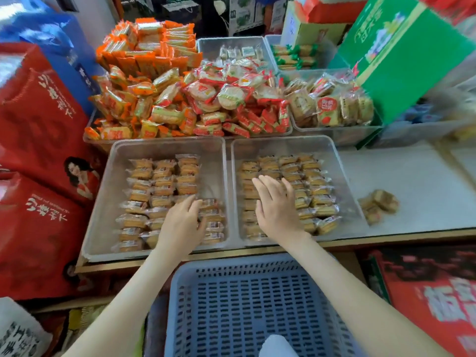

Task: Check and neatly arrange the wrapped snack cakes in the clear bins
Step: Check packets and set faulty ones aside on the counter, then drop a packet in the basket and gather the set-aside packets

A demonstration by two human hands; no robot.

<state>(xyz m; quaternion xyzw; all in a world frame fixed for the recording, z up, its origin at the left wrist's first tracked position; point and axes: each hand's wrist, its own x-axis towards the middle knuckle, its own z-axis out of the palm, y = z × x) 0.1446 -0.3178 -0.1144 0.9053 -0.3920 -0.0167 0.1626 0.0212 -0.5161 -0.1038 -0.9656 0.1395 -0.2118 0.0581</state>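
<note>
The white counter [412,181] carried it all, and the blue slotted basket [247,305] sat just below its front edge. Two clear bins stood side by side on it: the left bin [103,202] and the right bin [342,191]. Wrapped snack cakes lay in rows inside both, three columns in the left [159,181] and tighter columns in the right [309,181]. The left hand [180,228] rested on the left bin's near cakes, fingers loose and gripping nothing. The right hand [275,204] lay flat over the right bin's rows, fingers straight and spread. A few loose cakes [378,204] sat on the counter just right of that bin.
</note>
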